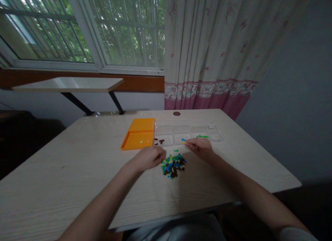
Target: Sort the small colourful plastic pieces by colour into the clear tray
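Note:
A pile of small building bricks [173, 165] in blue, green, brown and yellow lies on the table. My left hand [150, 157] is at the pile's left edge with its fingers curled together; what they hold, if anything, is hidden. My right hand [201, 147] reaches over the front of a clear compartment box [166, 140]. Its fingertips pinch a small yellow brick [184, 142], close to blue bricks [183, 139] in a middle compartment. Brown bricks [161, 141] sit in the left compartment, and green bricks [202, 136] lie farther right, partly behind my right hand.
Left of the clear box stands an open orange case [137, 139] with a few pale pieces in it. A raised white shelf [70, 84] on black legs is at the table's back left. The table [90, 165] has a round brown cable hole [176, 113] near its back edge.

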Tool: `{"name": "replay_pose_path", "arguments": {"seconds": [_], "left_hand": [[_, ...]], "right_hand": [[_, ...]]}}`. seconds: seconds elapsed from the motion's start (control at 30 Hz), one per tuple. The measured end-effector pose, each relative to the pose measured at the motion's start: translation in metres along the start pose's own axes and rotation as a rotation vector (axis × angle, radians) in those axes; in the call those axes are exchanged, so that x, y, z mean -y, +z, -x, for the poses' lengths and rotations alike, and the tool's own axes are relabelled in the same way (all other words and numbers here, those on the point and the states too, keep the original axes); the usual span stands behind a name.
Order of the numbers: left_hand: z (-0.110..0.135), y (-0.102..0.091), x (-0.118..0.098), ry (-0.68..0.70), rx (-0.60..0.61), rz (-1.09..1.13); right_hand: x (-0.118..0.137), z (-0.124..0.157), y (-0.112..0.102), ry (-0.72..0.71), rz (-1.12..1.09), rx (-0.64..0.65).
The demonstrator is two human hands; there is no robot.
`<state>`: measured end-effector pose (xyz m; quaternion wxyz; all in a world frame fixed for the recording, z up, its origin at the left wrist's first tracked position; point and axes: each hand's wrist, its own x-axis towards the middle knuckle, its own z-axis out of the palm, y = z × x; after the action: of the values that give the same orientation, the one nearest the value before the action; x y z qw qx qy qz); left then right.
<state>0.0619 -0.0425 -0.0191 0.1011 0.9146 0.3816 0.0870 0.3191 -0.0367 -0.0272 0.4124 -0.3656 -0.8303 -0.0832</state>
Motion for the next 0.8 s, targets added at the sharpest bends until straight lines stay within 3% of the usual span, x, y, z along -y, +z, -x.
{"name": "replay_pose_path", "arguments": {"seconds": [0.17,0.37,0.6,0.8], "left_hand": [[0.0,-0.001,-0.002,0.0,0.005,-0.012],[0.0,-0.001,-0.001,0.001,0.026,-0.069],[-0.001,-0.004,-0.001,-0.035,0.056,-0.147],[0.001,-0.007,0.003,-0.038,0.048,-0.145]], "right_hand": [[-0.003,0.0,0.0,-0.007,0.006,0.056],[-0.034,-0.011,-0.025,-0.016,0.099,0.39],[-0.113,-0.001,-0.08,0.404,0.287,0.543],[-0.139,0.015,-0.085,0.561,0.263,0.651]]}}
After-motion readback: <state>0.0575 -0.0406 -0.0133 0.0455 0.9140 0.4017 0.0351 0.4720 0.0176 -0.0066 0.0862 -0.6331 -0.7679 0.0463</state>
